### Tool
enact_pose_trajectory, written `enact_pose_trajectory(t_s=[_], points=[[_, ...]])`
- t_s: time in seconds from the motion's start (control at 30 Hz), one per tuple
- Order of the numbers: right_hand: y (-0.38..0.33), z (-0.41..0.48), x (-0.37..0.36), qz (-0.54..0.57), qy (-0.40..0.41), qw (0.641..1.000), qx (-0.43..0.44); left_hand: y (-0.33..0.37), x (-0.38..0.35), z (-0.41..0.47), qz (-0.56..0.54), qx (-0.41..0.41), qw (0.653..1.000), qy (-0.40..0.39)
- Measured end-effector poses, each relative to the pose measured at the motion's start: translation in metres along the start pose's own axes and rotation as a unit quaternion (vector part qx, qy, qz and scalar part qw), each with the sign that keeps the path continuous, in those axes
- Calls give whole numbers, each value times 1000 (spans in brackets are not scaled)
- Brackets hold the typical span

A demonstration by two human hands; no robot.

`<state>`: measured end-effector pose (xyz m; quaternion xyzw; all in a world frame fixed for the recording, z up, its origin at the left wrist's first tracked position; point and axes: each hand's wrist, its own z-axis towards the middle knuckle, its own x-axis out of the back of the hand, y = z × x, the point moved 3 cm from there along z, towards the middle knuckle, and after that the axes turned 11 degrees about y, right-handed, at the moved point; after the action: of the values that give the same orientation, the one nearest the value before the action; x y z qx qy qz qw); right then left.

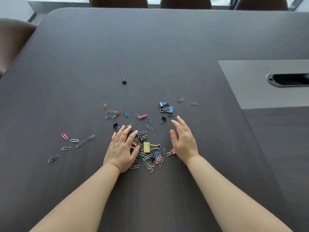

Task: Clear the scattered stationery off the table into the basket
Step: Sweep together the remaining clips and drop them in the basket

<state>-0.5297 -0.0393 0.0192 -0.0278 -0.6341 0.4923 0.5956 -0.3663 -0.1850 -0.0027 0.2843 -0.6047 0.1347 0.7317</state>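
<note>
Stationery: two blue binder clips, one yellow clip, beside two hands.

L hand flat on clip pile — R hand open beside.

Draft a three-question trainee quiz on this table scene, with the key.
1. True or false: the left hand rests on top of heaped paper clips.
2. What colour is the largest binder clip, just right of that hand? A red, B yellow, C white.
3. Fill in: the lone binder clip farthest from the person is ____.
Key: 1 true; 2 B; 3 black.
</note>
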Motion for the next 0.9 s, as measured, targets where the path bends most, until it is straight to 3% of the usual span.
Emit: enact_pose_trajectory(t_s=[0.23,0.37,0.47,0.63,0.73,0.8,0.9], points=[[13,109,-26,-199,-73,977,-13,-5,0,2,-15,59,997,49],[29,142,-37,-249,-117,960,-46,-7,-4,5,-23,62,997,46],[28,126,-43,-229,-141,963,18,-6,-5,6,-29,66,997,42],[1,80,-36,-72,-174,977,101,-4,-3,4,-16,61,997,34],[-12,58,-31,7,-118,989,91,-7,-2,5,-12,63,997,37],[-11,60,-27,-3,-76,993,91,-5,-1,4,-18,64,997,41],[-11,74,-40,-94,-171,976,101,-4,0,5,-36,58,997,46]])
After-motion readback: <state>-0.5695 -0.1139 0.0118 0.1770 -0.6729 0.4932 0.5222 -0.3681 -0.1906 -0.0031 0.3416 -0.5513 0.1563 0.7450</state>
